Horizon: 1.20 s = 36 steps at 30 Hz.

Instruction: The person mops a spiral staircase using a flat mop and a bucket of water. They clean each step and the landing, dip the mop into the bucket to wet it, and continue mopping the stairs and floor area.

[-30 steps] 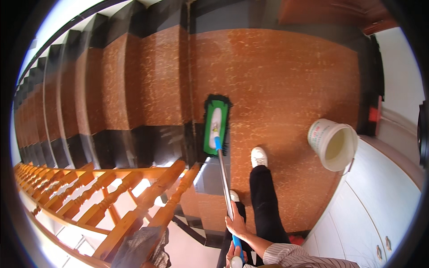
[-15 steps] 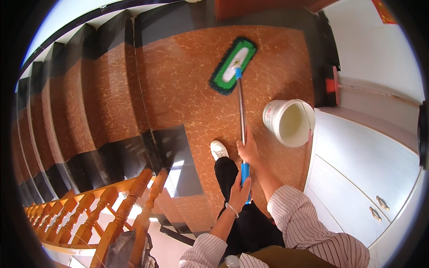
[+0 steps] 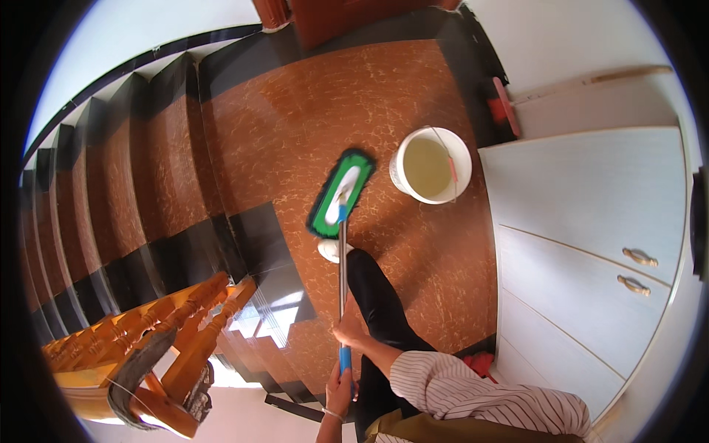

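A flat mop (image 3: 334, 207) with a green head, white centre plate and dark fringe lies on the brown patterned floor, close to my white shoe (image 3: 331, 251). Its metal pole (image 3: 342, 284) runs back toward me. My left hand (image 3: 340, 391) is wrapped round the blue grip at the pole's near end, a bracelet on its wrist. Higher up, my right hand (image 3: 351, 331) grips the bare metal pole. To the right of the mop head stands a white bucket (image 3: 399, 166) holding cloudy yellowish liquid, its wire handle with a pink grip resting across the rim.
Dark-edged steps (image 3: 125, 184) lie on the left, beside a wooden banister (image 3: 199, 325). White cabinets (image 3: 583, 199) with metal handles line the right. A red dustpan-like object (image 3: 504, 109) leans by the wall. A reddish door (image 3: 347, 18) is at the far end.
The mop head has come back toward me, from beyond the bucket to near my shoe. Both hands have drawn back with the pole. The whole view has shifted too.
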### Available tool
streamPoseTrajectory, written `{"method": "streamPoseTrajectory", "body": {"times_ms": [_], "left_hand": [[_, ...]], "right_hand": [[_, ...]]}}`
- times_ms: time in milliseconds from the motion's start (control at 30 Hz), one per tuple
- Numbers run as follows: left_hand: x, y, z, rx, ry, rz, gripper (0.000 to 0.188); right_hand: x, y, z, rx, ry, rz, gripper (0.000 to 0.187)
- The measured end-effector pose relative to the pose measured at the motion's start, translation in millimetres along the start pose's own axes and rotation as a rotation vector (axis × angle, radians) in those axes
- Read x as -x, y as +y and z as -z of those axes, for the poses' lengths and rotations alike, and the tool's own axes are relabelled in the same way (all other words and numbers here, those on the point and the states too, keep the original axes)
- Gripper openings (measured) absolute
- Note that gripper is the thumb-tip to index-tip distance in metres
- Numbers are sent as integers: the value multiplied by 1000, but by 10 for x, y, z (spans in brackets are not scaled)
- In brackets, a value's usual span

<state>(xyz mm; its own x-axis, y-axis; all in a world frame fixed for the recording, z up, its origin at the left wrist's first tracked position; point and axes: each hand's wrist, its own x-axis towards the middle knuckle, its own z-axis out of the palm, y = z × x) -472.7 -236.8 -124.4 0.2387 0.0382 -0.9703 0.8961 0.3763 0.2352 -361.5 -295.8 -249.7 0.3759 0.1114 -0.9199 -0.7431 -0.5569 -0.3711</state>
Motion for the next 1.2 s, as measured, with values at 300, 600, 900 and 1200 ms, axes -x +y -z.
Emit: {"method": "streamPoseTrajectory", "body": {"times_ms": [300, 600, 900, 1200], "left_hand": [[700, -778, -679, -208, -26, -8, 45], [581, -1176, -1844, -249, -273, 78, 44], [74, -574, -3644, 153, -426, 130, 14], [-586, 673, -4616, 482, -527, 62, 12]], "right_hand": [[468, 1583, 121, -47, -32, 129, 81], [674, 2679, 1370, -382, 242, -15, 79], [100, 2191, 3494, -359, 216, 108, 84], [38, 696, 4782, -986, 57, 129, 48]]}}
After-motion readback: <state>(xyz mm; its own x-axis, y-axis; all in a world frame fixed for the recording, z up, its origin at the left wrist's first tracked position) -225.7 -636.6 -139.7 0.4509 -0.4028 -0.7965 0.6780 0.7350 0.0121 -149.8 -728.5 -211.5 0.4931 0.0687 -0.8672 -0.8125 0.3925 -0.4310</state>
